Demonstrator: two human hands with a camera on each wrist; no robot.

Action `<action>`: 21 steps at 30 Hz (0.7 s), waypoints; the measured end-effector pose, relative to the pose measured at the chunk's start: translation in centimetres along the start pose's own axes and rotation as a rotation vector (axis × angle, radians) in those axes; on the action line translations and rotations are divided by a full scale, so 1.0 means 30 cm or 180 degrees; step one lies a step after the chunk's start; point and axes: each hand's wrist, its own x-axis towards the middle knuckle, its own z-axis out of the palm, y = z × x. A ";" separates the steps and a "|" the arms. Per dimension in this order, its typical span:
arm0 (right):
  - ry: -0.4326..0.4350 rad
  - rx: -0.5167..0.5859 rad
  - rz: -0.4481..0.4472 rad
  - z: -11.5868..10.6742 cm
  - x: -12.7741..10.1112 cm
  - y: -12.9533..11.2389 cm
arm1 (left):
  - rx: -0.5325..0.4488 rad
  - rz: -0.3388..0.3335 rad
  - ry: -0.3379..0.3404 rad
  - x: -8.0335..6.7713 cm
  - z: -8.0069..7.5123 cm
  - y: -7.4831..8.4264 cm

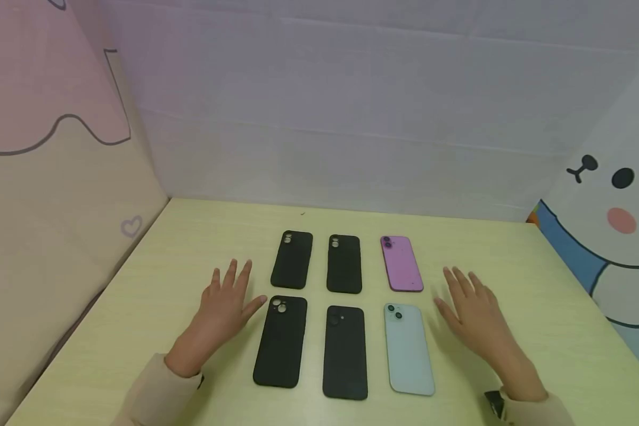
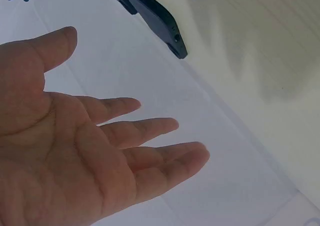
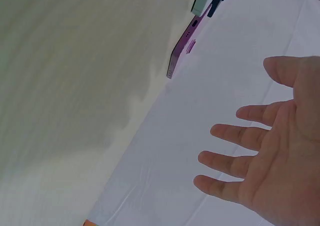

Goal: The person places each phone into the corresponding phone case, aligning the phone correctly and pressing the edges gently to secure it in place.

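My left hand (image 1: 222, 310) is spread with straight fingers at the left of the phones and cases, holding nothing; its thumb tip is close to a black phone case (image 1: 280, 343) with camera cutouts. On the other side, my right hand (image 1: 474, 316) is likewise spread and holds nothing, right of a pale green phone (image 1: 410, 352) and a purple phone (image 1: 403, 264). A black phone (image 1: 345, 355) lies in the middle of the near row. Two more black cases, one far left (image 1: 291, 260) and one far middle (image 1: 344, 264), lie behind. Both wrist views show bare palms.
All six lie on a pale wood-grain table (image 1: 207, 231). A light cloth wall (image 1: 351, 118) stands along the back edge. Printed cloth panels flank the table, a pink and cream one (image 1: 58, 195) at left and one with a bear face (image 1: 591, 236) at right.
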 end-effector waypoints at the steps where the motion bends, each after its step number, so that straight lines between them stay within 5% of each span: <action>1: -0.0022 -0.0010 -0.0004 -0.001 0.001 -0.006 | -0.0017 -0.0007 -0.0040 -0.001 -0.002 0.007; 21: -0.0245 0.0094 -0.0187 0.038 0.006 -0.124 | -0.0017 -0.0104 -0.0566 -0.049 0.015 0.148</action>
